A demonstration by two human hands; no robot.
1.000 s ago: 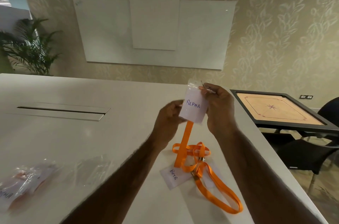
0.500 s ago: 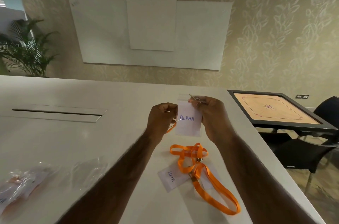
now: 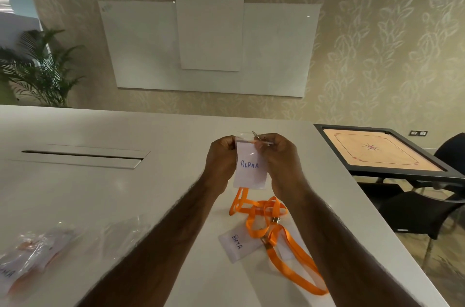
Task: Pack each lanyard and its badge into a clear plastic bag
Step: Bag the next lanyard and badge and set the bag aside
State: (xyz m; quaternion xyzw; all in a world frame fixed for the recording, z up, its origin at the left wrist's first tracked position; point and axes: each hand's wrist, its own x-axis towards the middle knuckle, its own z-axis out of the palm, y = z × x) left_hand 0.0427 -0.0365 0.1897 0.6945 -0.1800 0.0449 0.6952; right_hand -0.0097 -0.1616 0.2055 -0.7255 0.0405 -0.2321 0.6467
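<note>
Both hands are up over the right part of the surface (image 3: 100,193), holding the ALPHA badge (image 3: 250,168) upright btwn them, writing facing the camera. A strip of clear bag (image 3: 243,136) w/ a seal line shows above the card's top edge; can't tell how far the card sits inside.

L hand (image 3: 222,158): fingers (image 3: 230,142) curled, pinching the top left corner of the clear bag. R hand (image 3: 280,155): fingers (image 3: 270,139) curled too, pinching the top right corner, w/ a small metal clip (image 3: 256,134) sticking up just beside the fingertips. The card hangs below both pinches, its lower half free of the fingers.

An orange lanyard (image 3: 240,199) drops from behind the card's bottom edge down to the surface. There it meets a 2nd lanyard (image 3: 289,256), lying looped near the right edge, w/ the BETA badge (image 3: 236,246) flat beside it, partly under the strap.

Near the left edge, toward the near side: a packed bag (image 3: 30,259) w/ orange inside, and just right of it an empty bag (image 3: 120,233), blurred. A carrom board (image 3: 380,150) stands off the right edge, apart from the surface.
</note>
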